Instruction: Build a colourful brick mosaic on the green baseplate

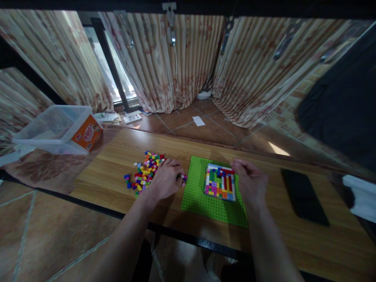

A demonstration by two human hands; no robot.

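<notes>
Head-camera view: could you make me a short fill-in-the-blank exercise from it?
1. The baseplate under the brick panel is coloured ____.
2. The hand nearest the loose brick pile is the person's ____ one.
3. The dark flat slab lies to the ____ of the person's right hand.
4. The label on the clear plastic box is mainly ____.

Missing words: green; left; right; orange.
</notes>
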